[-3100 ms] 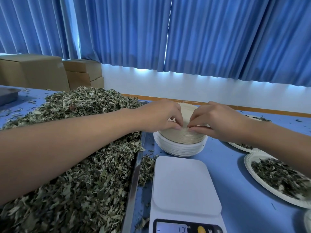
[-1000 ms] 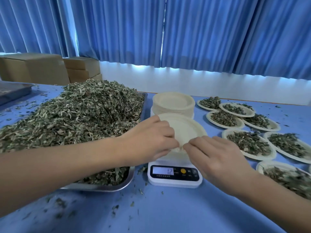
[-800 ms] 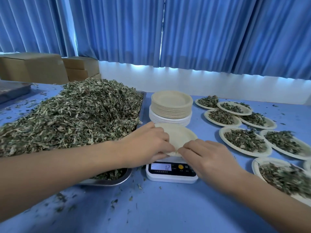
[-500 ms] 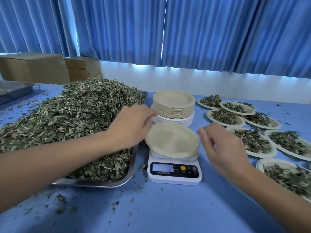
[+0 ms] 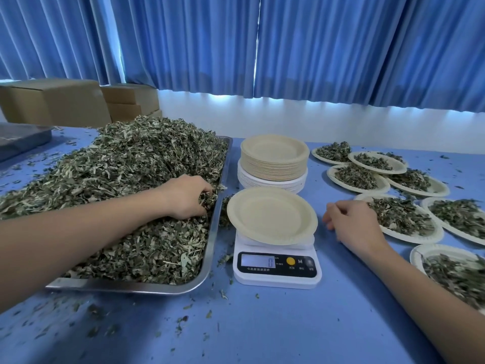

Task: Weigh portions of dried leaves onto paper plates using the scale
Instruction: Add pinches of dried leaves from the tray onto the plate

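- Blue table [image 5: 262, 324] stands before long blue curtains [image 5: 315, 48], and small leaf crumbs lie scattered over its near part
- One empty paper plate [image 5: 271, 215] sits on the white scale [image 5: 277, 269] and reaches out past the platform on both sides; the display [image 5: 258, 261] shows 0
- The scale stands about the middle of the table, between a metal tray [image 5: 212, 240] on its left and plates with portions on its right
- The left hand [image 5: 187, 197] is sunk into the dried leaves [image 5: 118, 174] close to the right rim of the tray; its fingers are curled around a bunch of leaves, and the tips are partly hidden in the heap
- The right hand [image 5: 351, 222] rests on the table just to the right of the scale, fingers loosely bent and close together, holding nothing
- Behind the scale, toward the far edge, stands a stack of empty plates [image 5: 274, 158], beige ones on top of white ones
- Along the right side lie the filled plates [image 5: 401, 219], several overlapping at the rims
- At the far left corner are cardboard boxes [image 5: 55, 103] and a part of a grey tray [image 5: 21, 137]
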The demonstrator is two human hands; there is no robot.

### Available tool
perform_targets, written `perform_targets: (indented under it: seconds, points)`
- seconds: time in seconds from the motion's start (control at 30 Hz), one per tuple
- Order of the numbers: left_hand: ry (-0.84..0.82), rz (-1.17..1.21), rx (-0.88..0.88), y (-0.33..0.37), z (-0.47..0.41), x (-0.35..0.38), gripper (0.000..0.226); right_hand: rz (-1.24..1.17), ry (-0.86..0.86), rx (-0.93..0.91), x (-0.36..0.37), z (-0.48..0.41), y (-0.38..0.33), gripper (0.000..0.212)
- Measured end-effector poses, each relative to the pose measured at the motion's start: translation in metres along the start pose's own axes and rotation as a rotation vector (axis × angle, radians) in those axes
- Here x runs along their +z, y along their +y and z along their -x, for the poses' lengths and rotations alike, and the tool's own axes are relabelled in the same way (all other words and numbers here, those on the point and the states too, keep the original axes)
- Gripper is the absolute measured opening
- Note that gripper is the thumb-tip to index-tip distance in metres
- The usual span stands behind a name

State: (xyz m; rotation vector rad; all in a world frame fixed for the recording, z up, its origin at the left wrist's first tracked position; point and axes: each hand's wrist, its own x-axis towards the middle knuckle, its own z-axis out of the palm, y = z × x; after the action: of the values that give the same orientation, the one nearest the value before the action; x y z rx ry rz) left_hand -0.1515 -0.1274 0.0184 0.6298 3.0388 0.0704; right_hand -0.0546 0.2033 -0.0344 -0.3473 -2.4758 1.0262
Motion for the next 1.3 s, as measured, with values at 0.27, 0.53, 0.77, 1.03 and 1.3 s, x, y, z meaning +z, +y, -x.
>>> perform_targets:
  seconds: [0.27, 0.53, 0.77, 1.03, 1.3]
  points:
    - [0.136, 0.065, -0.034, -0.001, 0.002, -0.012, 0.054, -0.193, -0.578, 0.148, -0.034, 0.009, 0.000, 0.036]
    - [0.283, 0.049, -0.008, 0.006, 0.000, -0.029, 0.054, -0.211, -0.466, 0.141, -0.030, 0.009, -0.001, 0.035]
    - [0.079, -0.098, -0.008, 0.011, -0.003, -0.039, 0.050, -0.229, -0.395, 0.144, -0.026, 0.006, 0.005, 0.036]
    - [0.268, -0.136, 0.011, 0.013, -0.001, -0.046, 0.022, -0.222, -0.349, 0.135, -0.023, 0.004, 0.009, 0.037]
    - [0.448, 0.377, 0.271, 0.053, -0.002, -0.050, 0.029, -0.286, -0.238, 0.118, -0.018, 0.003, 0.011, 0.037]
